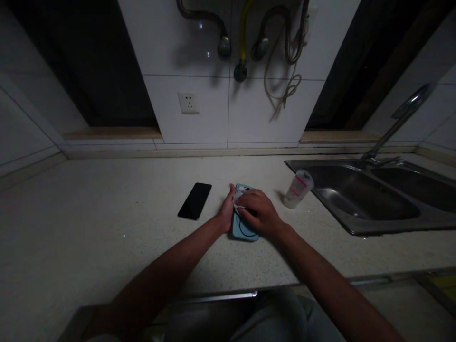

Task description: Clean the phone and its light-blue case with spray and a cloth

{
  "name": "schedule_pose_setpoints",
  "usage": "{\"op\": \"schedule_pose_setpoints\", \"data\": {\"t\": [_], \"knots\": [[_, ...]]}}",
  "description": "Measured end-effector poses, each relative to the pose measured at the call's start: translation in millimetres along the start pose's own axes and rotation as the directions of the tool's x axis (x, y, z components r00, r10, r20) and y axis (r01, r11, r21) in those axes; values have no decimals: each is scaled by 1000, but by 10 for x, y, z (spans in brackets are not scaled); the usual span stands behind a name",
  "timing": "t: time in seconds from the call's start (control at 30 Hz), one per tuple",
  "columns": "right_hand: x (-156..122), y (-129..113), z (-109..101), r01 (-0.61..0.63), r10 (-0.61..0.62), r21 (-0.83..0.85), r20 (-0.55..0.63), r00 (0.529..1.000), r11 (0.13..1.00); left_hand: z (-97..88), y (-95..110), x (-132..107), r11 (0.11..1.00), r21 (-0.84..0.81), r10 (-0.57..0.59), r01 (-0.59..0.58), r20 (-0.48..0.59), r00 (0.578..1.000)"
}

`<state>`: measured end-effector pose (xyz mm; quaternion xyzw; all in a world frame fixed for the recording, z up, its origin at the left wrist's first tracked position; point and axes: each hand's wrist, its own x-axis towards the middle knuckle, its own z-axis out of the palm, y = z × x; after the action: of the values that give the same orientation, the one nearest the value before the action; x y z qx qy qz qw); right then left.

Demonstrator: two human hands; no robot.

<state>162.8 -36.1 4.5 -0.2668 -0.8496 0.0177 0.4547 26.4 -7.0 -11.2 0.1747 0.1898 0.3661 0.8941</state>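
A light blue phone case (243,232) lies on the pale speckled counter (107,223) in front of me. My left hand (226,211) grips its left edge with curled fingers. Over the top of the case rests my right hand (259,211), fingers bent and pressing down on it. A black ring shape shows on the case below my right hand. To the left, a black phone (194,201) lies flat, apart from both hands.
A small clear cup with a pink label (298,189) stands right of my hands, beside a steel double sink (359,197) with a tap (399,121). A wall socket (188,102) and hanging hoses (245,42) are on the tiled back wall.
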Motion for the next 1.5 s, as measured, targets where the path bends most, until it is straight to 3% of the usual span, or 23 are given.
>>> {"op": "schedule_pose_setpoints", "data": {"t": [0.27,0.37,0.5,0.73,0.97,1.13,1.27,1.4,1.5], "knots": [[23,-116,2,4,-19,147,104,994,989,-7,126,44,996,-40,79,-83,-80,994],[26,-197,24,56,-84,162,172,981,985,-23,163,32,995,-39,87,-92,-114,990],[21,-260,78,153,-170,91,228,959,984,-47,191,18,985,-73,144,-153,-115,983],[3,-137,23,194,-176,-50,242,954,980,-74,216,29,974,-117,178,-195,-144,973],[-38,47,-219,85,-87,18,152,984,996,-112,240,11,959,-172,198,-227,-170,965],[-62,86,-216,23,-28,49,100,995,999,-78,236,-3,952,-175,218,-253,-197,956],[-61,103,-199,-92,91,-15,-30,995,996,-35,244,-20,958,-136,222,-254,-214,951],[-58,106,-195,-297,299,39,-149,942,954,-5,250,-41,965,-103,215,-242,-221,951],[-48,102,-162,-474,503,177,-204,840,863,12,254,-53,975,-68,196,-214,-206,959]]}}
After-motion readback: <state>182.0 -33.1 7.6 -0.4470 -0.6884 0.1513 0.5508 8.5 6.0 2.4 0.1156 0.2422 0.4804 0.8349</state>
